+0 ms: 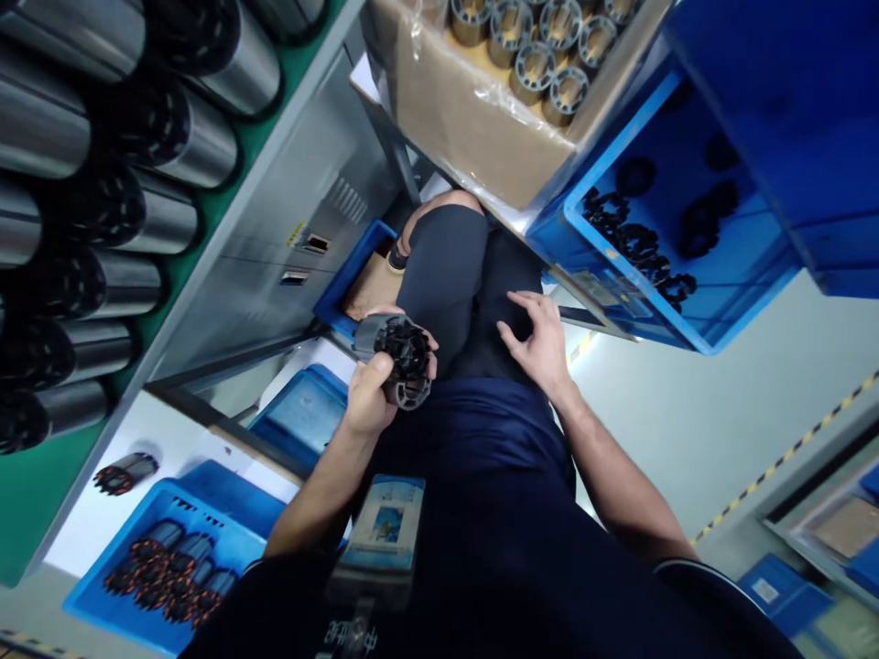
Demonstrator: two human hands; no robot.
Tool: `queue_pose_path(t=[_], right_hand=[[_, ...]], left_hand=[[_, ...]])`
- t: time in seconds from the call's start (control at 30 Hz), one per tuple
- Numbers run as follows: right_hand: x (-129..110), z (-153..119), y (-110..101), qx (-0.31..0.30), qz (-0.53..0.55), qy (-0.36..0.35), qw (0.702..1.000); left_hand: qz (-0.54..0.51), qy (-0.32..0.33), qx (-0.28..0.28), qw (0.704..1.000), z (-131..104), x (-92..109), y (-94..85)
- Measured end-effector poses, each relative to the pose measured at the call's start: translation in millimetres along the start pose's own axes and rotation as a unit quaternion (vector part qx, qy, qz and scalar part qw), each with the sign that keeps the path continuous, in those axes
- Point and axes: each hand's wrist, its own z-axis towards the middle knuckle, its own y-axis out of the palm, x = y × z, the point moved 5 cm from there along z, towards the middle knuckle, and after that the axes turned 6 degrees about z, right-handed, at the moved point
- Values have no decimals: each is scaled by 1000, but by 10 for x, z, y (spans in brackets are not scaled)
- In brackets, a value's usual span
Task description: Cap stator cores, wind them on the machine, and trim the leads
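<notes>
In front of my lap, my left hand (367, 394) is wrapped round a grey metal motor stator core (371, 336). Black plastic end pieces (404, 346) are bunched against the core in the same grip, and a slotted metal ring end (413, 394) shows just below them. How these parts join is partly hidden by the fingers. My right hand (541, 346) hovers over or rests on my thigh, its fingers spread and holding nothing. Nearest to it on the right is a blue bin (642, 307) with black plastic end pieces (632, 243) inside.
A plastic-lined carton (473, 137) of bare stator cores (534, 71) stands ahead. Left, metal cylinders (161, 220) line a green-topped bench (31, 522) above a grey cabinet (316, 183). A blue crate (89, 586) at lower left holds copper-wound cores (179, 567).
</notes>
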Motion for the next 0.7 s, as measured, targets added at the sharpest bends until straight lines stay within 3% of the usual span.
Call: queue_pose_path(t=[0.13, 0.27, 0.37, 0.47, 0.57, 0.63, 0.7], right_hand=[[116, 444, 283, -103, -132, -10, 986], [-52, 942, 644, -190, -195, -27, 962], [-220, 1174, 708, -223, -198, -33, 954], [-432, 1020, 473, -222, -175, -38, 958], [-795, 542, 64, -206, -102, -73, 970], [-1150, 213, -201, -169, -4, -127, 977], [-1531, -21, -406, -108, 132, -209, 963]], left_hand=[[-26, 19, -1, 999, 44, 137, 42], [-28, 12, -18, 999, 11, 176, 109], [-21, 12, -7, 1000, -52, 196, 149], [9, 23, 16, 1000, -135, 243, 172], [52, 40, 20, 998, -199, 277, 186], [86, 46, 11, 995, -222, 265, 195], [135, 48, 3, 990, -232, 237, 206]])
